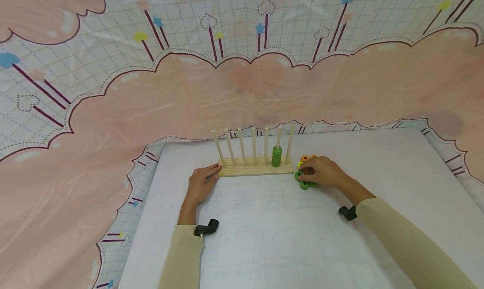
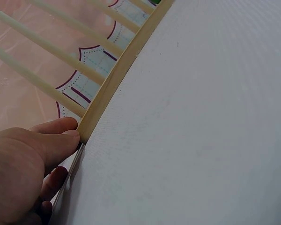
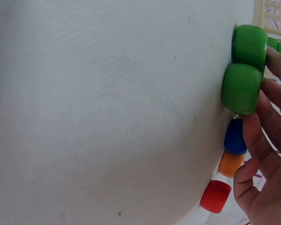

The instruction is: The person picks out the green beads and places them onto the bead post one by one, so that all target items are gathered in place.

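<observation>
A wooden peg stand [image 1: 245,172] has a flat base and several upright rods. Several green beads [image 1: 277,156] are stacked on its second rod from the right. My left hand [image 1: 201,184] grips the left end of the base, thumb and finger pinching its corner in the left wrist view. Just past the right end, my right hand [image 1: 326,171] reaches over loose beads, thumb and index finger at a green bead [image 1: 298,176]. The right wrist view has two green beads [image 3: 241,89] close by the fingers. Part of the bead group is hidden under the hand.
Beside the right hand lie a blue bead [image 3: 235,137], an orange bead [image 3: 232,164] and a red bead [image 3: 215,197]. A yellow bead [image 1: 300,164] peeks out by the fingers. The white table [image 1: 264,230] meets a patterned pink cloth [image 1: 264,91] behind the stand.
</observation>
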A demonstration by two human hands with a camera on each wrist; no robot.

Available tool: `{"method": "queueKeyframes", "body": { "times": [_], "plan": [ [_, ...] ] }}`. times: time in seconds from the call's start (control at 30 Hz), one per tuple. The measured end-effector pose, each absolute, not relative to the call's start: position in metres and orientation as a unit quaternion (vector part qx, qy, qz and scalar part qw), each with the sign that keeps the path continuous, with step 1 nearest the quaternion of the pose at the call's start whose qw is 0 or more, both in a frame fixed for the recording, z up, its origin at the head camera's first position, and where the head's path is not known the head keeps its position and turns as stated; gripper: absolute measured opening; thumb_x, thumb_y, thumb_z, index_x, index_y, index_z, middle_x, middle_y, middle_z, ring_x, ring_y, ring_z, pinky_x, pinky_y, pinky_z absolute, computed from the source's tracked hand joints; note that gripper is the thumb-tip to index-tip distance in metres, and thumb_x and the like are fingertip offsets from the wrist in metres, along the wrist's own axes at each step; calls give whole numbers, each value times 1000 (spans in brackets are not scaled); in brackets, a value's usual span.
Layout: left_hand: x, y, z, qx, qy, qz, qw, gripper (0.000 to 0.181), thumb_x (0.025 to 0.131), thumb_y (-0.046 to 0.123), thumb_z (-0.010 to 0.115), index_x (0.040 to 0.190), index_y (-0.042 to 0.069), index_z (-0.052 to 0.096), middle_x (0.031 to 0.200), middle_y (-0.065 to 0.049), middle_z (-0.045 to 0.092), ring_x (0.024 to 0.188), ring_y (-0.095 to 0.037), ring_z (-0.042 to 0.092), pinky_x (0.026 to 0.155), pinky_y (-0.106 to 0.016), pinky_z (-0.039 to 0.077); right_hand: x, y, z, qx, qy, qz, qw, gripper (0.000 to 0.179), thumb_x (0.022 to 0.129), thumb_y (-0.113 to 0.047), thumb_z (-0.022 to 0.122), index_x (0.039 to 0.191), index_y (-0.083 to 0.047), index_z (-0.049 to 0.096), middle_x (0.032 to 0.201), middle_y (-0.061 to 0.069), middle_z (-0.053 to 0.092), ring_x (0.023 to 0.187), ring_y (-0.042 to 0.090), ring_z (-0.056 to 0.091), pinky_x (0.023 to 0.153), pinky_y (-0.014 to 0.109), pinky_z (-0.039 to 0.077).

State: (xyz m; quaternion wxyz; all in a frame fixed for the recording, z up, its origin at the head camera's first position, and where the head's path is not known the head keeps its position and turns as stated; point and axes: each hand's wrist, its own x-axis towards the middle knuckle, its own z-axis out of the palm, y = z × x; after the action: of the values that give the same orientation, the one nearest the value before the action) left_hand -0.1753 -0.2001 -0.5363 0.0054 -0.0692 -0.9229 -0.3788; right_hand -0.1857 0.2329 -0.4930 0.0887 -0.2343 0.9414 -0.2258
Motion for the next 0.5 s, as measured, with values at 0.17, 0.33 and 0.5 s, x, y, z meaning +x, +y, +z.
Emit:
{"method": "queueKeyframes", "body": {
  "times": [0.17,0.33,0.5],
  "plan": [
    [-175,-200,-535,-70,-922,-380,7,36,102,22,64,138,21,66,149,3,59,133,-29,48,110,-57,25,-186,234,-494,-233,943,-223,83,32,87,-37,82,107,-13,79,78,-9,66,73,8,55,67,27,47],
    [-175,-200,-535,-68,-923,-378,8,36,102,21,64,138,21,66,148,3,59,133,-28,49,109,-56,26,-185,236,-493,-222,944,-227,85,33,86,-37,83,107,-12,79,79,-10,67,74,8,57,68,28,49],
    [-175,-200,-536,-69,-924,-375,10,37,102,20,64,139,21,65,149,2,59,132,-29,49,108,-57,25,-185,237,-487,-207,947,-227,93,35,86,-38,82,107,-11,78,80,-8,67,76,10,57,70,29,49]
  ]
}}
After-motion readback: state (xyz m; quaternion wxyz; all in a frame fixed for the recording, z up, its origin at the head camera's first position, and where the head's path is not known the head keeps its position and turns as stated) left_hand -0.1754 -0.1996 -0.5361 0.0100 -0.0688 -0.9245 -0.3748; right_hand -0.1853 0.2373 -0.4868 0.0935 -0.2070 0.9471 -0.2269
